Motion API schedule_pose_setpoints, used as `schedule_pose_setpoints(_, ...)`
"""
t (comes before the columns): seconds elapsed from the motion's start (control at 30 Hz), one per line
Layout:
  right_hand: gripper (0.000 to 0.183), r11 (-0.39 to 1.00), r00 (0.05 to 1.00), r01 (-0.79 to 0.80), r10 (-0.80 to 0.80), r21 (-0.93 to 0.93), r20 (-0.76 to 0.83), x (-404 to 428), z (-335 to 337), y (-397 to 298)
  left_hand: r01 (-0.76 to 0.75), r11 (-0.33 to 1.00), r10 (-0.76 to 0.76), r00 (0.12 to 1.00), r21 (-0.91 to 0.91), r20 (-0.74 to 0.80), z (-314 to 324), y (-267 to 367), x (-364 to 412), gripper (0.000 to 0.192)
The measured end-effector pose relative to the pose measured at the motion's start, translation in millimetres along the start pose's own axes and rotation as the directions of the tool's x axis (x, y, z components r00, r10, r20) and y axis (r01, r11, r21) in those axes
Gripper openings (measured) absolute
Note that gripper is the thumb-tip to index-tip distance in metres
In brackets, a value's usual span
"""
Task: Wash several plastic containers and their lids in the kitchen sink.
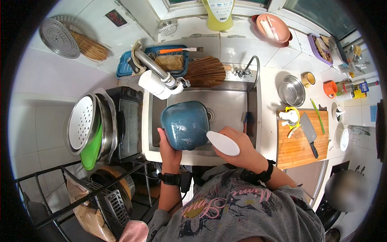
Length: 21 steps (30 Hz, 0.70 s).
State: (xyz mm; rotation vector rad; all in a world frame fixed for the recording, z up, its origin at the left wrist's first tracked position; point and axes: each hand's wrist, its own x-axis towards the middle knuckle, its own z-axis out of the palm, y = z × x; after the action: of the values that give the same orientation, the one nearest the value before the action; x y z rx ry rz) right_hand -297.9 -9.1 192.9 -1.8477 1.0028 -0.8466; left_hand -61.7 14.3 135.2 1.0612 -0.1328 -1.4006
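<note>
My left hand (171,148) grips the lower left edge of a dark teal, rounded-square vessel (185,125), tilted over the stainless steel sink (229,98). Wet spots and droplets glisten on its surface. In my right hand (234,142) is a white spray bottle (224,144), seen from above, its nozzle pointing at the vessel's right side. A faint mist shows at the nozzle. My fingers hide the bottle's lower part. Beyond the vessel stands a chrome faucet (154,68) with a white filter (154,84). A small brush (244,119) leans at the sink's right wall.
Right of the sink, a wooden cutting board (291,154) bears a cleaver (309,128). A steel bowl (291,90) stands behind it. At the back are a palm-fibre brush (207,72) and a blue basket (125,65). Several basins lean beside a toaster oven (130,127) on the left.
</note>
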Motion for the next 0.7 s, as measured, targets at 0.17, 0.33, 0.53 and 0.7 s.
schedule_pose_setpoints(0.17, 0.025, 1.0, 0.997, -0.001, 0.002, 0.024, -0.078, 9, 5, -9, -0.005, 0.992, 0.012, 0.998, 0.125, -0.055, 7, 0, -5, 0.058)
schedule_pose_setpoints(0.33, 0.024, 0.999, 0.996, -0.026, 0.03, 0.046, -0.08, 11, 3, -7, -0.017, 0.994, 0.021, 0.999, 0.107, -0.038, 5, 0, -5, 0.058)
schedule_pose_setpoints(0.53, 0.024, 0.998, 0.996, -0.044, 0.047, 0.043, -0.071, 12, 0, -7, 0.0, 0.998, 0.001, 1.0, 0.063, -0.024, 3, 0, -3, 0.058)
schedule_pose_setpoints(0.7, 0.024, 0.997, 0.992, -0.072, 0.073, 0.016, -0.1, 14, 0, -11, 0.019, 0.994, -0.016, 1.0, 0.111, -0.025, 6, -1, -4, 0.058)
